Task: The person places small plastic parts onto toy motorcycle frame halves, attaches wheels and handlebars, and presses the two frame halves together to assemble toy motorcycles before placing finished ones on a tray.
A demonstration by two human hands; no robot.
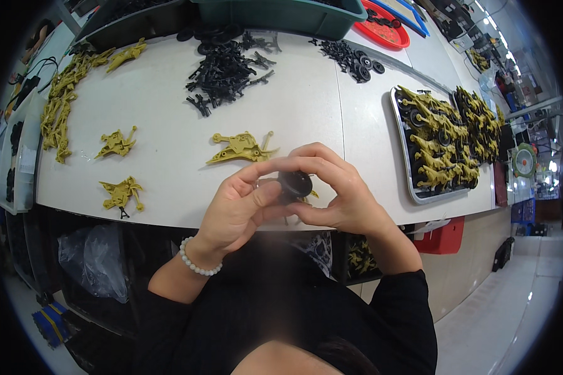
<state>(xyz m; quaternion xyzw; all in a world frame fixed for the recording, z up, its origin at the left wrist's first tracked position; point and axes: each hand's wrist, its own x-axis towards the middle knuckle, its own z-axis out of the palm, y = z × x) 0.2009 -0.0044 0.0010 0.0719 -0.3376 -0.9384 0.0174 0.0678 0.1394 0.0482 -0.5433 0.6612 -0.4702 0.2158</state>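
Near the front edge of the table, my left hand (239,203) and my right hand (341,190) are closed around a small black wheel (299,185). A blurred patch hides part of it, so I cannot tell what else sits between the fingers. Something yellow (311,198) peeks out beside my right fingers; whether it is held or lies behind is unclear. Just beyond my hands lies a yellow motorbike-shaped plastic body half (241,147). Two more yellow pieces are to the left, one farther back (117,143) and one nearer (122,193) with a black bit on it.
A heap of black plastic parts (222,75) lies mid-table, with smaller black parts and wheels (363,65) to its right. Yellow pieces (59,112) line the left side. At right, a metal tray (413,187) bears assembled yellow-black models. Behind stand a green bin (288,19) and red dish (391,39).
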